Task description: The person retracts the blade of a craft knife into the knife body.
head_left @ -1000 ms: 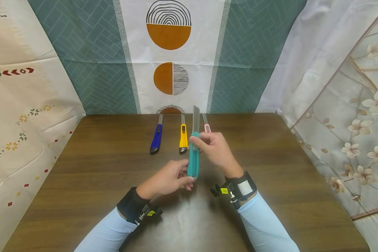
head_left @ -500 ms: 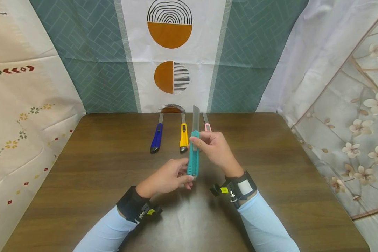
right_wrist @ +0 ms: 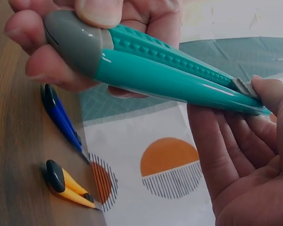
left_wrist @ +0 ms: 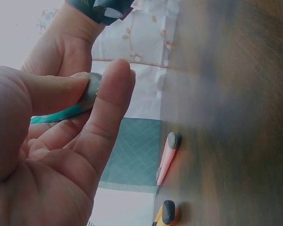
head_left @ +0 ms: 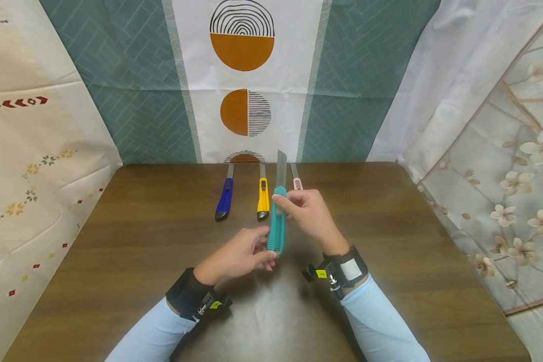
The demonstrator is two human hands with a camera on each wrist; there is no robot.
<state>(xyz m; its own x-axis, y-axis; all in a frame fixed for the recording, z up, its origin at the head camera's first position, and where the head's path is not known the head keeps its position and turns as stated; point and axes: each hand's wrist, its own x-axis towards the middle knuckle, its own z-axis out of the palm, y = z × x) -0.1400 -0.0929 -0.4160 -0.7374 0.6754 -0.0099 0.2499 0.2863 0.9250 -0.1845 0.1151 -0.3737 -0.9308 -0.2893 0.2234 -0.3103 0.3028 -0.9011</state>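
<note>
A teal utility knife (head_left: 276, 229) is held up above the table between both hands, its long blade (head_left: 281, 170) extended and pointing away. My left hand (head_left: 237, 254) pinches its grey end cap (right_wrist: 74, 42) between thumb and fingers. My right hand (head_left: 314, 216) grips the handle near the blade end, the thumb on the grey slider (right_wrist: 245, 87) in the right wrist view. In the left wrist view, the left fingers hide most of the teal handle (left_wrist: 61, 114).
Behind the hands lie a blue utility knife (head_left: 224, 198), a yellow one (head_left: 263, 198) and a pink one (head_left: 297, 183), their blades extended toward the far edge. The pink knife is partly hidden by the right hand. Patterned cloths (head_left: 357, 100) hang around the wooden table (head_left: 140, 226).
Both hands keep hold of the teal utility knife, its blade still extended. Its lower end and the left hand have shifted very slightly left. The other knives stay in place.
</note>
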